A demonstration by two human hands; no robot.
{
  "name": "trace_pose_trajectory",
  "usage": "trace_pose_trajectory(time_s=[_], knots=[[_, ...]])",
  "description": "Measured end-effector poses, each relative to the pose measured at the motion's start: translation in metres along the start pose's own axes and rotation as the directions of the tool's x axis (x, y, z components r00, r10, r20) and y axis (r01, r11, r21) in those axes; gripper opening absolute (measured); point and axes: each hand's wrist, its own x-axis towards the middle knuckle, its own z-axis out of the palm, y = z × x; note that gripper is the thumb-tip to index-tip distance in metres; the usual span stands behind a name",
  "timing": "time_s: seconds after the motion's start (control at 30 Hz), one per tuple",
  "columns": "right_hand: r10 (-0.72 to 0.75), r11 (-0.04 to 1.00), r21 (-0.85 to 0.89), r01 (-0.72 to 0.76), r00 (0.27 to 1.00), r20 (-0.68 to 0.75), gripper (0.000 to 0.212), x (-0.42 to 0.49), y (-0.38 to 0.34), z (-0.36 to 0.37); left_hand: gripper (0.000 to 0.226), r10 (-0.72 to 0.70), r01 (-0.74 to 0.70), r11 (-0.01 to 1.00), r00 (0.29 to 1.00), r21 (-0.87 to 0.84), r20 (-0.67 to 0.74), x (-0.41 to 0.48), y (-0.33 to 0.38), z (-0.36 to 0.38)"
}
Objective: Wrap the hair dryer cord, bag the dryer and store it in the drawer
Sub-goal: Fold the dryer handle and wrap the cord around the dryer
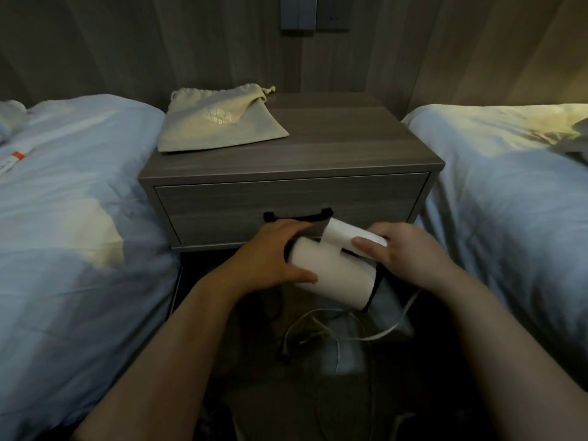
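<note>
A white hair dryer [337, 275] is held in front of the nightstand, low in the view. My left hand [273, 259] grips the barrel's left end. My right hand [404, 253] holds the handle, which is folded up against the barrel. The white cord [321, 326] hangs loose below in untidy loops toward the floor. A beige drawstring bag [219, 119] lies flat and empty on the nightstand's top, at its back left. The drawer [286, 198] with a dark handle is closed, just behind my hands.
The grey nightstand [350, 144] stands between two beds with white bedding, one on the left [73, 202] and one on the right [515, 186]. A switch and socket panel [313, 12] sits on the wall behind. The floor below is dark.
</note>
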Motion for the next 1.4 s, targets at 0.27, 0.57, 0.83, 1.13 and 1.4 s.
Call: trace_pose_trajectory(time_s=[0.27,0.57,0.83,1.13,1.4], knots=[[-0.068,0.997,0.053,0.063,0.993,0.093,0.043,0.0,0.003,-0.004,0.08,0.134,-0.109,0.986,0.967,-0.125,0.217,-0.007,0.005,0.006],[0.133,0.911,0.413,-0.01,0.954,-0.27,0.025,0.004,0.006,-0.011,0.049,0.038,0.031,0.918,0.985,-0.395,0.166,-0.005,0.005,0.003],[0.405,0.368,0.919,-0.142,0.914,-0.021,0.029,0.017,0.023,-0.008,0.07,-0.133,0.136,0.518,0.988,-0.844,0.078,-0.001,-0.006,-0.009],[0.288,0.335,0.928,-0.161,0.956,0.062,0.025,0.019,0.0,0.031,0.075,-0.215,0.087,0.058,0.974,-0.995,0.073,-0.002,0.007,-0.008],[0.232,0.542,0.81,-0.223,0.967,0.11,0.024,0.012,-0.012,0.071,0.035,-0.258,-0.034,-0.073,0.966,-0.997,-0.014,-0.004,0.024,-0.007]])
